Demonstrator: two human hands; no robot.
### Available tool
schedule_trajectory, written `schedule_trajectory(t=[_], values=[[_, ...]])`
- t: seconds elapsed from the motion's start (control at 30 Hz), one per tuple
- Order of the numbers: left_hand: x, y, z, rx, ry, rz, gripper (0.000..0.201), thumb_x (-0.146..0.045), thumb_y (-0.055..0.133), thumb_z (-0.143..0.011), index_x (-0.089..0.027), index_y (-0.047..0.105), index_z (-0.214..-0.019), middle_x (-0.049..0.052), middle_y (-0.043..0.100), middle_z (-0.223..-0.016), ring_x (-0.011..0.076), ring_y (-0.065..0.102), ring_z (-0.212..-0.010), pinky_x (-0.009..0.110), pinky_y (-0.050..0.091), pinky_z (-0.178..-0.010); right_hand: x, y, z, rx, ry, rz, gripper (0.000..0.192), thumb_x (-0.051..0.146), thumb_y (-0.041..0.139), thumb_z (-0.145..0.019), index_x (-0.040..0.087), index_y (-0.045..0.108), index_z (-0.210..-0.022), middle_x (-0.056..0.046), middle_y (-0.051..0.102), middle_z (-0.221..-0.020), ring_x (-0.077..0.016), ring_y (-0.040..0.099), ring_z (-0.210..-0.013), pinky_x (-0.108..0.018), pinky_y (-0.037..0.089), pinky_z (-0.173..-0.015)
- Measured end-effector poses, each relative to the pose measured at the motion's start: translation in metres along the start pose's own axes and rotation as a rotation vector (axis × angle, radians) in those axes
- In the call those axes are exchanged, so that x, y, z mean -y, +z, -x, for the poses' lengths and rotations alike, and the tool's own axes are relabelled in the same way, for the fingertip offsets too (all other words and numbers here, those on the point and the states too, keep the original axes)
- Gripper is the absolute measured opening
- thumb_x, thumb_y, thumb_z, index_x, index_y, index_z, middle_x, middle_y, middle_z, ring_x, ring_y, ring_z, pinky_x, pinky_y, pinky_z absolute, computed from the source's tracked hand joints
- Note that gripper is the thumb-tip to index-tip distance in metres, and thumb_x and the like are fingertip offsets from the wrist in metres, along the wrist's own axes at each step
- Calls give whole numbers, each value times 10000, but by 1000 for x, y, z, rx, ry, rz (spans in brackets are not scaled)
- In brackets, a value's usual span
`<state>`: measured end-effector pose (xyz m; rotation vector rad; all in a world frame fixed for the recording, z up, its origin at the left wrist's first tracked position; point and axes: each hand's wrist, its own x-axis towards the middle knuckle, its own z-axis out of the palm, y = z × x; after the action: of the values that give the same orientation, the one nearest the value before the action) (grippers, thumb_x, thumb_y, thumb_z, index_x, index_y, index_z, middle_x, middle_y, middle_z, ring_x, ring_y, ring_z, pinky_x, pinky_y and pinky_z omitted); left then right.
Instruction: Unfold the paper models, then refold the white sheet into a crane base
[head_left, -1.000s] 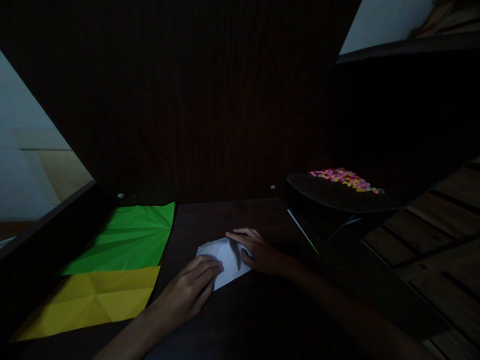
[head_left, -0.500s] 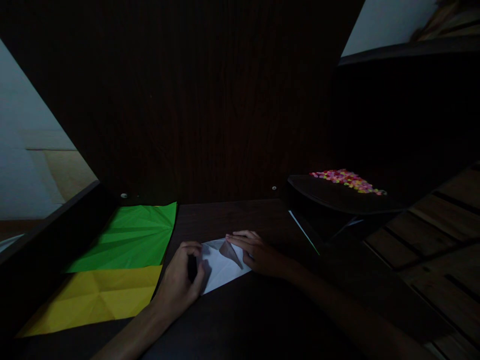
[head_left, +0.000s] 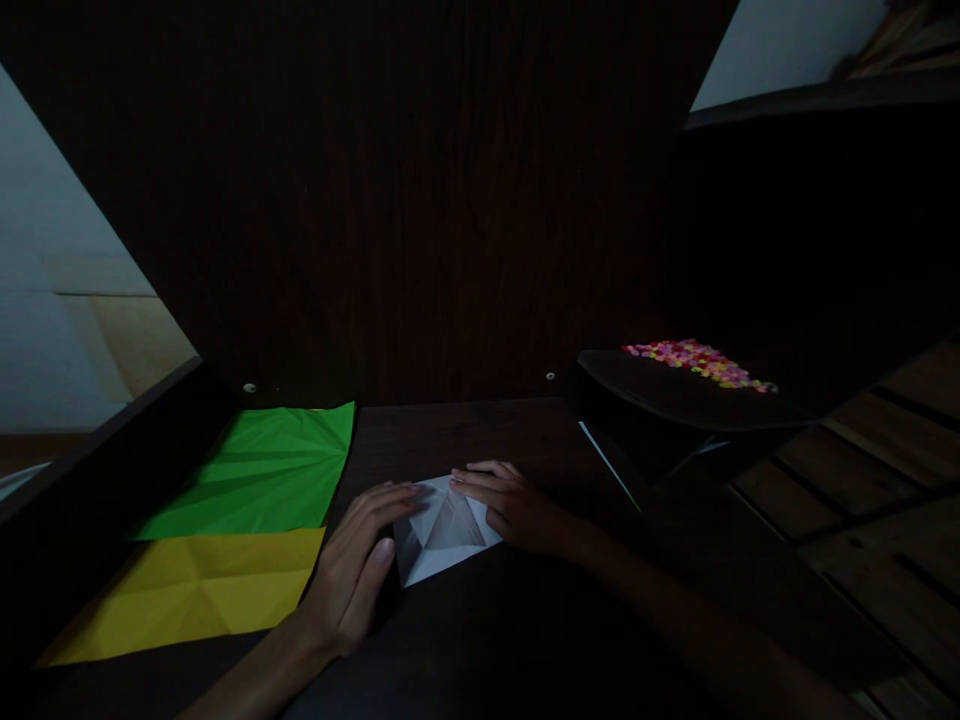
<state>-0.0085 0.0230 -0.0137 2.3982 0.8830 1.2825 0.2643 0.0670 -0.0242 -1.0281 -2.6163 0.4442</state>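
A creased sheet of white paper (head_left: 431, 569) lies on the dark wooden surface, with a shaded triangular fold across its middle. My left hand (head_left: 355, 570) rests at the paper's left side. Its fingers stretch over the upper left edge, and the thumb stands apart, off the paper. From the other side, my right hand (head_left: 519, 508) lies on the right part of the sheet, its fingertips near the top of the triangular fold. The fingers of both hands look extended, and neither grips the paper. They cover its upper left corner and right edge.
Creased green paper (head_left: 262, 475) and yellow paper (head_left: 195, 590) lie on the left, beside a low dark side board (head_left: 97, 440). A tall dark panel (head_left: 420, 200) rises behind. Small pink, red and yellow pieces (head_left: 697, 360) are heaped on a raised dark surface at right.
My left fingers have opened from a curl and stretched over the paper's upper left edge. The fold now shows as a wider triangle. My right hand has barely moved.
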Motion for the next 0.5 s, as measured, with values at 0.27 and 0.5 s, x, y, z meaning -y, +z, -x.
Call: schedule_trajectory(t=[0.27, 0.5], values=[[-10, -1, -9, 19, 93, 81, 302, -144, 330, -986, -162, 631, -1011, 95, 709, -945, 226, 667, -941, 399, 525, -867, 2, -2, 0, 40, -8, 76, 585, 67, 461, -842, 247, 509, -1396, -61, 404, -1524, -281, 365, -1342, -511, 346, -1051], [-12, 8, -11, 101, -44, -117, 211, -165, 484, -940, -178, 673, -1034, 88, 738, -998, 214, 696, -931, 347, 569, -827, -1, -3, 0, 21, -65, 77, 520, 99, 460, -881, 232, 532, -1378, -81, 423, -1511, -266, 361, -1351, -501, 343, -1058]])
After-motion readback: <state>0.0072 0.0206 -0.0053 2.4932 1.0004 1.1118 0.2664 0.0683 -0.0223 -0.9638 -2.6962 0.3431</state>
